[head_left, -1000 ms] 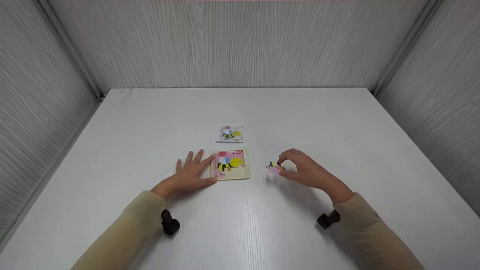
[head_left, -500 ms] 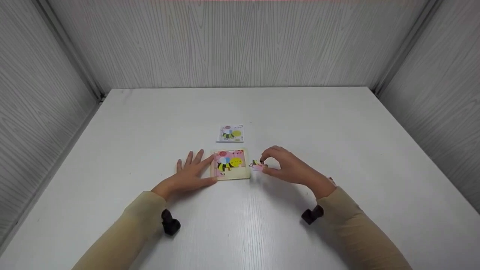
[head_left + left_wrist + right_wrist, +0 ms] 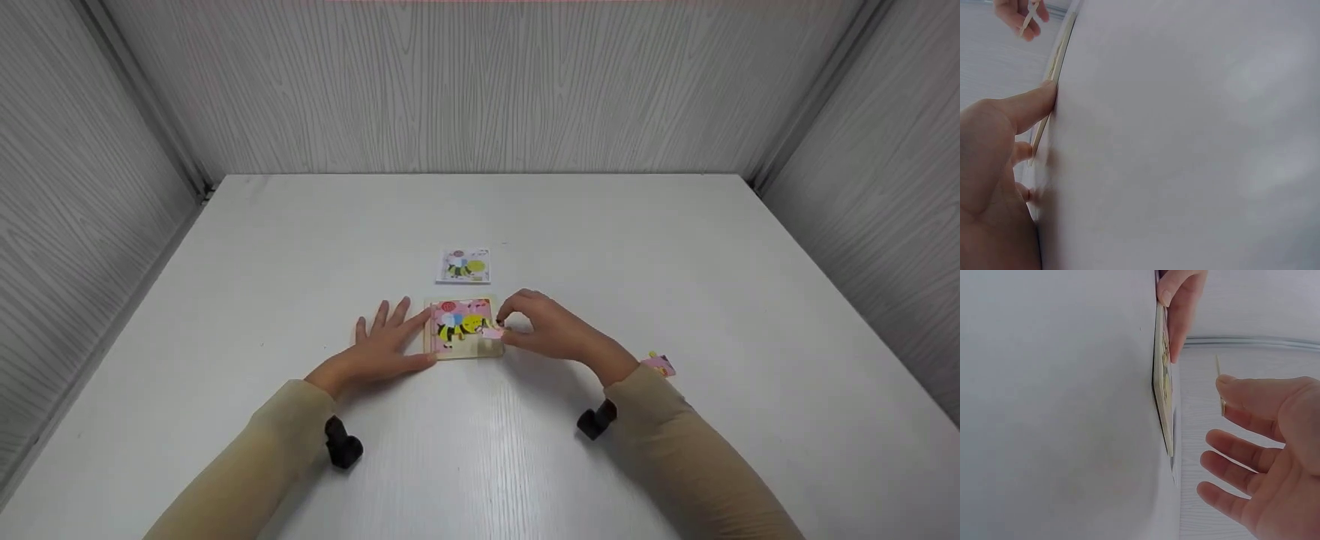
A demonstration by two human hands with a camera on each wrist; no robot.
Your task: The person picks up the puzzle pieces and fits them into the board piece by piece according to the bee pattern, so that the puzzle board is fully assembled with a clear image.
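A bee jigsaw puzzle lies in a square wooden tray [image 3: 466, 349], with bare wood showing at its lower right. My left hand [image 3: 379, 351] rests flat at the tray's left side, fingers spread, its thumb and forefinger touching the edge. In the left wrist view that thumb [image 3: 1036, 107] presses the tray's side. Between thumb and forefinger my right hand [image 3: 555, 330] pinches a pink puzzle piece [image 3: 492, 332] over the tray's right part. The right wrist view shows the piece [image 3: 1222, 406] edge-on, raised above the tray [image 3: 1158, 377].
Behind the tray lies a square picture card [image 3: 463, 266] with the same bee. One loose pink and yellow puzzle piece [image 3: 660, 365] lies to the right, beside the right sleeve [image 3: 675, 435]. Grey wood-grain panels [image 3: 480, 90] enclose the white table [image 3: 480, 457].
My right hand has carried the puzzle piece leftward, from beside the tray to over it. The loose piece by the right sleeve has come into view. My left hand stays put.
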